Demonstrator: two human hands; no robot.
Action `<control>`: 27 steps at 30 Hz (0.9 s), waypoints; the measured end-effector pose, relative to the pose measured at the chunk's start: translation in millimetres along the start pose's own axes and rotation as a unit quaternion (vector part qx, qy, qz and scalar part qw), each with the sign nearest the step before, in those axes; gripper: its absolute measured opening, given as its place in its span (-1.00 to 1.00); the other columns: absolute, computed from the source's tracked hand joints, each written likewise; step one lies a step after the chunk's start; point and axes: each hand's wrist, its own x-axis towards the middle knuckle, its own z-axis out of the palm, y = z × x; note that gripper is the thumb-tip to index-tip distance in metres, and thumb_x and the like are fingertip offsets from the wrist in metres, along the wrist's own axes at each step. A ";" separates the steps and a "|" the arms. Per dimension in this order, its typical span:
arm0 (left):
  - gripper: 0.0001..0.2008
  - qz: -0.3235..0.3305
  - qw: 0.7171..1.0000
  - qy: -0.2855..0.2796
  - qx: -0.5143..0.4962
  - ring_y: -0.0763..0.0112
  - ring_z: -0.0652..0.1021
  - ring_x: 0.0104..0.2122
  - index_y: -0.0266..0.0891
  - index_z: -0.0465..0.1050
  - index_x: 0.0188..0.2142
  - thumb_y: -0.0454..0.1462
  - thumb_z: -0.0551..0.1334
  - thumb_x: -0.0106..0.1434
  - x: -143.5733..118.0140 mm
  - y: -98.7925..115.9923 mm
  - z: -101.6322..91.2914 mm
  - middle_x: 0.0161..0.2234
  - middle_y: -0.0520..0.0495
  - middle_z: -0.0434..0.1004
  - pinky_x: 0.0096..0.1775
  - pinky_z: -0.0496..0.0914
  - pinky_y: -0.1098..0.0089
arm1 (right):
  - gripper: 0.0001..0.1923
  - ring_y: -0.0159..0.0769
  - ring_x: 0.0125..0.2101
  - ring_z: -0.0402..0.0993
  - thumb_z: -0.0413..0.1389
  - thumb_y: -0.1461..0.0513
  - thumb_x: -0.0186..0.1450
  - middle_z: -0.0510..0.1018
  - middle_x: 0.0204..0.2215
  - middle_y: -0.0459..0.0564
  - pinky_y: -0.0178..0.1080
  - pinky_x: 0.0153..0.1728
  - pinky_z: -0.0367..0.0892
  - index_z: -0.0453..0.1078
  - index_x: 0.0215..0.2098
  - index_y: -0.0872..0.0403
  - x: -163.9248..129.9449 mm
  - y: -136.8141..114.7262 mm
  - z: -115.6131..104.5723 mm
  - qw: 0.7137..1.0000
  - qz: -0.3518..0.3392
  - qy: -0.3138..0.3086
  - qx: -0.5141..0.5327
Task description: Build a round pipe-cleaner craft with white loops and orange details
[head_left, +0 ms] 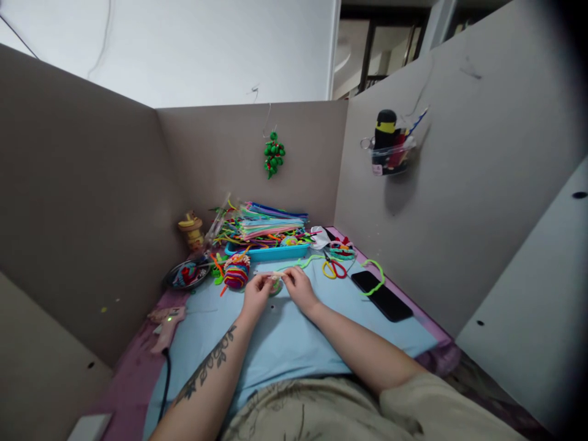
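Observation:
My left hand (256, 294) and my right hand (298, 286) meet over the light blue mat (285, 343), fingertips pinched together on a small pale craft piece (276, 279). A light green pipe cleaner (303, 262) runs from that piece toward the back right. A striped multicoloured ball of pipe cleaners (236, 271) sits just left of my left hand. The piece itself is mostly hidden by my fingers.
A blue tray (266, 251) stacked with coloured pipe cleaners stands at the back. Yellow-and-red scissors (334, 268), a black phone (381, 295) with a green pipe cleaner across it, a pink glue gun (166, 324) and a dark dish (187, 275) lie around. Grey partitions enclose the desk.

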 end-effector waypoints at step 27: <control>-0.77 0.015 0.993 0.031 0.110 0.26 0.53 -0.26 -0.33 0.53 -0.43 -0.18 0.22 0.05 -5.6 14.2 5.2 -0.28 -0.19 0.56 -0.22 0.39 0.35 | -0.85 -0.34 -0.43 0.20 0.06 0.36 0.06 0.23 -0.49 -0.12 -0.32 -0.42 0.14 0.15 -0.55 0.06 -1.0 -0.4 2.9 1.000 -0.001 0.001 -0.024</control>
